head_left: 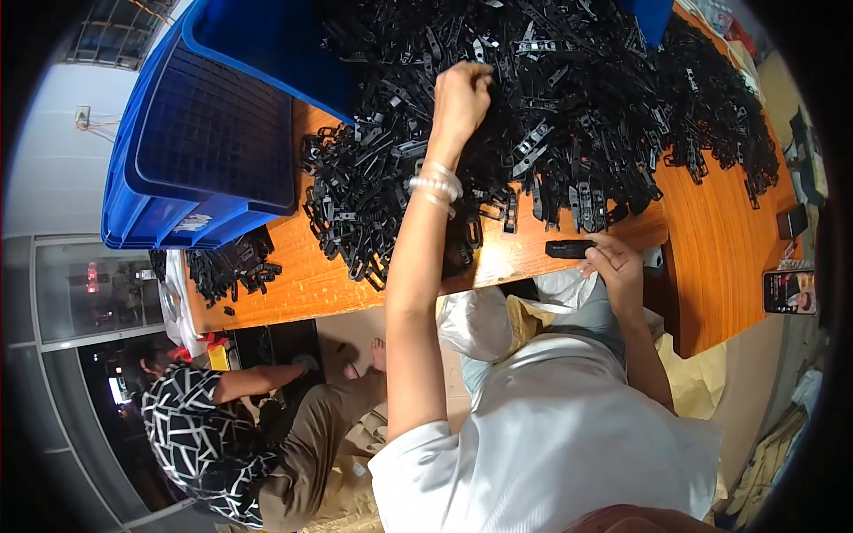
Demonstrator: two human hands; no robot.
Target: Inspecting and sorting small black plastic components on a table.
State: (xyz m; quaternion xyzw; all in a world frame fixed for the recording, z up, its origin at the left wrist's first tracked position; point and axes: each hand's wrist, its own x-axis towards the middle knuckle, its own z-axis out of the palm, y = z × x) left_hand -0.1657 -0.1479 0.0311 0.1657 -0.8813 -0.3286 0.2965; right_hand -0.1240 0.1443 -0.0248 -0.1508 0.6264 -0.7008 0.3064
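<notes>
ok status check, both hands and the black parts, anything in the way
Left hand at the black pile, grip unclear. Right hand holding a black part near the table edge. Blue crate off left, clear of both hands.

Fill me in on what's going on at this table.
A person is handling black parts from a heap spread over the table. The right hand has one black part by its end, in the fingers, near the table's front edge. The left hand is out over the heap, fingers curled; whether it grips anything can't be told. A blue crate is at the left, and another person is below it.
</notes>
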